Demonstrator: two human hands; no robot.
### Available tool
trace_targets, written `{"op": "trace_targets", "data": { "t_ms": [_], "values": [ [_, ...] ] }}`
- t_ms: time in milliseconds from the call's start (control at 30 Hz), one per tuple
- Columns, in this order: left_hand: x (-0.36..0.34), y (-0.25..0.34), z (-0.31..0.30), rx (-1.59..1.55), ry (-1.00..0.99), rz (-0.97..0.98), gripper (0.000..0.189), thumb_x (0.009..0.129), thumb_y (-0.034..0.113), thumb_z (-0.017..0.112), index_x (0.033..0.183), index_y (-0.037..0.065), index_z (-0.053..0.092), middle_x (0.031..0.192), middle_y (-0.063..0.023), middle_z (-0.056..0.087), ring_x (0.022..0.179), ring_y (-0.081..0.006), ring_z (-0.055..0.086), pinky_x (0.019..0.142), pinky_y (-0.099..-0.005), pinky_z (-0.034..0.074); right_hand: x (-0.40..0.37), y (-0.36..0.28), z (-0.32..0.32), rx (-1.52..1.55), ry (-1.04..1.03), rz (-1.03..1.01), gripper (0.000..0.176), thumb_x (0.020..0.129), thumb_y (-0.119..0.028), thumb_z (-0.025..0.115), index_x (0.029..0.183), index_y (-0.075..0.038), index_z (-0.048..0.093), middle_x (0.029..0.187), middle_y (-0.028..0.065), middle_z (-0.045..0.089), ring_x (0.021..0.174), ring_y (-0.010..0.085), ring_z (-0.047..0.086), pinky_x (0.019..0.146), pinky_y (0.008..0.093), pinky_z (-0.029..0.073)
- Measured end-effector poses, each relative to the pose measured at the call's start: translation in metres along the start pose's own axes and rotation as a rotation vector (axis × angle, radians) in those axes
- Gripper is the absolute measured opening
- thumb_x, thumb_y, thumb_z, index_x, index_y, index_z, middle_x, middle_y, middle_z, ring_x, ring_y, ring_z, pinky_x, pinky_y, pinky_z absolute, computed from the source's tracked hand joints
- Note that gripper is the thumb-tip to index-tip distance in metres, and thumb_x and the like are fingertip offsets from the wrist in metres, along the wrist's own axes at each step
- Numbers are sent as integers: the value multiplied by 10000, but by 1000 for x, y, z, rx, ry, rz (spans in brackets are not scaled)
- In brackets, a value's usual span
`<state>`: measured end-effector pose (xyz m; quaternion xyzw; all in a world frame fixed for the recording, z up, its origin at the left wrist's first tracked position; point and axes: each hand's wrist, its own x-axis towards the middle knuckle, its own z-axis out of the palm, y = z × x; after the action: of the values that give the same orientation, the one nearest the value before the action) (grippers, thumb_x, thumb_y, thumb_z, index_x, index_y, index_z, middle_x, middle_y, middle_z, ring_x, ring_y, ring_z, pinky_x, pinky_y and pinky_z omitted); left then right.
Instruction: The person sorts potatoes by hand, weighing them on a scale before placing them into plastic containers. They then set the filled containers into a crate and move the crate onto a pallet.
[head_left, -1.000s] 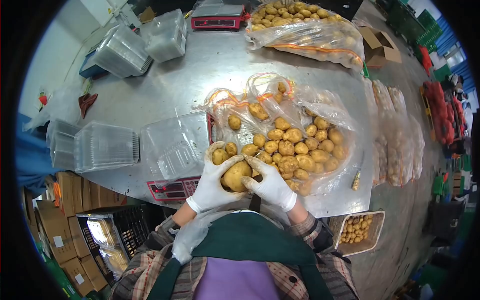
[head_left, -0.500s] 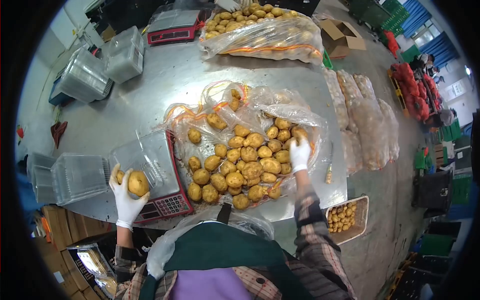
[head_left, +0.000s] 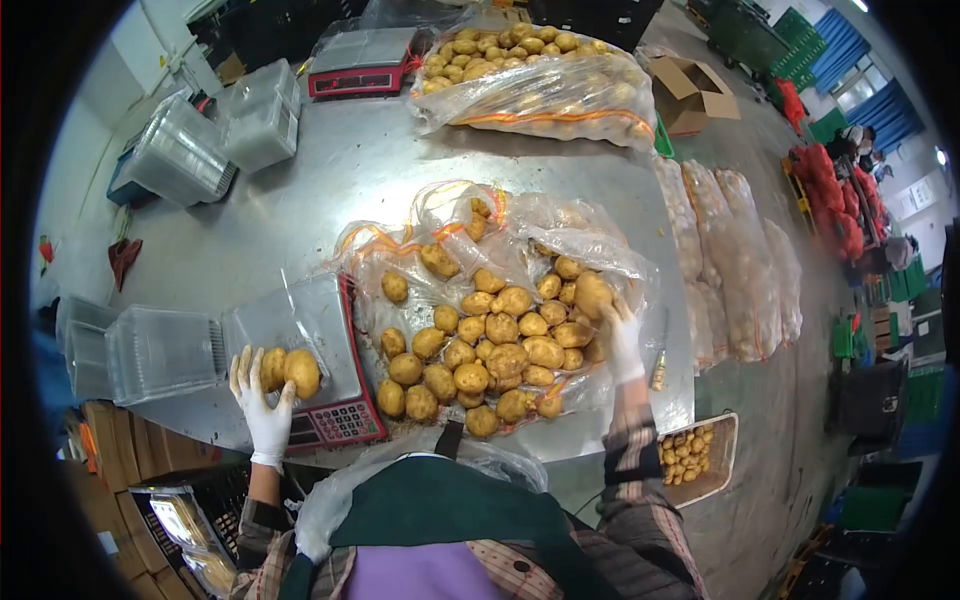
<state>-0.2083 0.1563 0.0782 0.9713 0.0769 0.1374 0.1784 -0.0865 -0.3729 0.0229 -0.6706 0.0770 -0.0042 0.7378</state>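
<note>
My left hand (head_left: pixel 264 405), in a white glove, is beside two potatoes (head_left: pixel 301 373) in a clear plastic tray on the red scale (head_left: pixel 345 422). Its fingers are spread, with the thumb close to the nearer potato. White-gloved too, my right hand (head_left: pixel 624 338) grips a large potato (head_left: pixel 593 295) at the right side of the pile. Many loose potatoes (head_left: pixel 506 360) lie on an opened clear plastic bag (head_left: pixel 575 215) with orange edging, between the two hands.
Stacked clear trays (head_left: pixel 165 350) stand left of the scale, more (head_left: pixel 258 115) at the back left. A second red scale (head_left: pixel 360 80) and a full potato bag (head_left: pixel 560 95) are at the table's far side. A potato crate (head_left: pixel 722 455) sits below the right edge.
My left hand has moved slightly right and down, its fingers now spread beside the potatoes rather than around them. My right hand has lifted a large potato from the pile's right side.
</note>
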Motion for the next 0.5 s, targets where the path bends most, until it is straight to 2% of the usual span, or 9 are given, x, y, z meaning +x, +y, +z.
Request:
{"op": "trace_targets", "data": {
  "t_ms": [67, 167, 267, 333, 367, 400, 433, 467, 500],
  "values": [
    [2, 25, -1, -21, 81, 9, 581, 754, 112, 679, 1307, 62, 509, 1411, -139, 423, 1367, -363, 268, 1130, -482, 215, -30, -16, 23, 653, -199, 159, 459, 944, -349, 552, 1299, -64, 494, 1185, 130, 583, 1080, 259, 578, 867, 411, 498],
    [8, 67, 1, -32, 77, 128, 541, 753, 108, 672, 1274, 60, 533, 1380, -127, 460, 1355, -359, 297, 1125, -474, 224, -62, -12, 57, 929, -171, 299, 539, 954, -467, 488, 1326, -78, 450, 1161, 125, 584, 1024, 254, 590, 828, 381, 500],
    [7, 101, 11, -279, -27, 221, 509, 767, 116, 674, 1256, 58, 546, 1368, -123, 480, 1310, -327, 393, 1113, -449, 267, -77, -19, 104, 1048, -469, 290, 572, 939, -524, 493, 1303, -83, 469, 1150, 121, 584, 988, 249, 584, 809, 350, 496],
    [5, 121, 19, -573, -169, 177, 580, 766, 133, 705, 1302, 43, 505, 1376, -160, 466, 1283, -318, 440, 1097, -415, 312, -92, -20, 141, 794, -279, 442, 616, 928, -588, 453, 1308, -104, 464, 1132, 113, 598, 902, 238, 590, 743, 314, 476],
    [2, 131, 23, -762, -246, 128, 644, 762, 145, 726, 1342, 33, 468, 1380, -185, 456, 1276, -319, 453, 1088, -396, 332, -89, -14, 149, 980, -505, 486, 603, 945, -579, 431, 1293, -89, 477, 1121, 114, 606, 885, 217, 594, 764, 299, 475],
    [-2, 140, 27, -908, -301, 82, 720, 763, 97, 724, 1397, 31, 389, 1389, -175, 448, 1285, -277, 438, 1096, -386, 321, -87, -9, 157, 1122, -742, 553, 593, 963, -569, 408, 1278, -73, 491, 1111, 115, 614, 868, 197, 598, 785, 285, 475],
    [-5, 147, 28, -1057, -350, 37, 802, 763, 48, 722, 1452, 28, 310, 1397, -165, 440, 1295, -236, 423, 1105, -376, 309, -93, -17, 176, 901, -643, 516, 583, 975, -551, 397, 1260, -53, 502, 1112, 114, 616, 870, 193, 605, 795, 293, 484],
    [-6, 148, 26, -1099, -413, 34, 849, 761, 60, 736, 1469, 24, 267, 1408, -167, 424, 1297, -226, 422, 1104, -364, 311, -103, -27, 198, 679, -549, 470, 575, 987, -533, 385, 1242, -33, 514, 1113, 114, 618, 872, 189, 611, 805, 302, 492],
    [-6, 148, 21, -992, -394, 104, 883, 750, 75, 756, 1474, 21, 254, 1399, -167, 429, 1279, -217, 440, 1087, -351, 336, -111, -33, 216, 461, -459, 415, 570, 999, -514, 374, 1223, -13, 526, 1114, 114, 620, 873, 185, 618, 815, 310, 501]
  ]
}}
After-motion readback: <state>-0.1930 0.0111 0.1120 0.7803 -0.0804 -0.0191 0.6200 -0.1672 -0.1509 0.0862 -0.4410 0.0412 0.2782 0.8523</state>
